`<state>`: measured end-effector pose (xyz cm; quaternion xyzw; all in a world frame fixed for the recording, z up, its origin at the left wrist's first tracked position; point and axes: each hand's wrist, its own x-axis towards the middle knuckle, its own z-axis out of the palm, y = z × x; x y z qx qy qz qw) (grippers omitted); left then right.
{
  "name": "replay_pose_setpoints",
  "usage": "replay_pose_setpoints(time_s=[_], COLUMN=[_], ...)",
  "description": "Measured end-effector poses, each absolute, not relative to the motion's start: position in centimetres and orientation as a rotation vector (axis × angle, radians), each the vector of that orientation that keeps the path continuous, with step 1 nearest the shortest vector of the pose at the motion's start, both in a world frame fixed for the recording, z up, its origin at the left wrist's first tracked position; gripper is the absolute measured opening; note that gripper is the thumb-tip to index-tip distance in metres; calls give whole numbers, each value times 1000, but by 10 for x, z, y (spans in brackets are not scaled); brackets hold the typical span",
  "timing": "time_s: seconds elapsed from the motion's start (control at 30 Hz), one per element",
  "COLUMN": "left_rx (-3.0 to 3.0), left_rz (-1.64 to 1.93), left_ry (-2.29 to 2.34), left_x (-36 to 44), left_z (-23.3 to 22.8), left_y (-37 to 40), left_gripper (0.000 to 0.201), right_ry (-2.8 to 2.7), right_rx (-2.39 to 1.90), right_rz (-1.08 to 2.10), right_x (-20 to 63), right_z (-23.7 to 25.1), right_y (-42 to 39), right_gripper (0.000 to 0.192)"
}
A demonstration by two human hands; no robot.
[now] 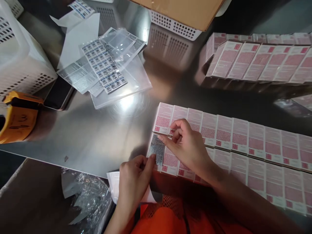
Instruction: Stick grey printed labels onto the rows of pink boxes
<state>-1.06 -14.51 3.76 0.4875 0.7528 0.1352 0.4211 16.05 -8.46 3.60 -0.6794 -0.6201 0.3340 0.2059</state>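
A dark-grey printed sticker (pixel 157 150) lies over the leftmost pink-and-white box of the near row. My left hand (pixel 135 177) is closed at the sticker's lower corner, its thumb and curled forefinger pinched there. At the upper edge of the same sticker rests the thumb tip of my right hand (pixel 191 148). Its forefinger is bent and apart from the thumb, with nothing seen between them. Pink-and-white boxes (pixel 224 131) stand side by side in two touching rows, partly hidden under my right hand and forearm. Beneath my left hand hangs a white sheet (pixel 114 183).
More boxes (pixel 246 63) stand at the back right. Label sheets (pixel 103 63) and clear plastic lie on the metal table (pixel 80 130). A phone (pixel 58 96), an orange tape roll (pixel 23 118) and white baskets (pixel 29 55) are left; a carton (pixel 182 11) is behind. Crumpled plastic (pixel 89 195) fills a bin below the edge.
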Motion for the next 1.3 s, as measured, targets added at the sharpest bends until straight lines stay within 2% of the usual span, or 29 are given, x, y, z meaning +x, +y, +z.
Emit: replay_pose_setpoints(time_s=[0.3,0.67,1.07,1.2,1.3], left_rx=[1254,1375,1435,1446,1507], left_rz=[300,241,185,307,566], left_ry=[1959,1963,2177,2403,2513], left_x=[-8,-8,-19,-15,-1], left_z=[39,43,48,65,81], left_y=[-143,-139,-157,-171,-181], left_gripper=[55,53,56,53,50], right_ry=[-1955,-2117,-2156,-2150,-2128], right_rx=[-1863,-1740,-1677,-1605,-1324], right_rz=[731,709,716,734,974], right_x=[159,163,166,170,169], right_z=[27,33,38,44,56], right_y=[-91,-96,-98,-104,-121], right_gripper=[37,46,57,61,59])
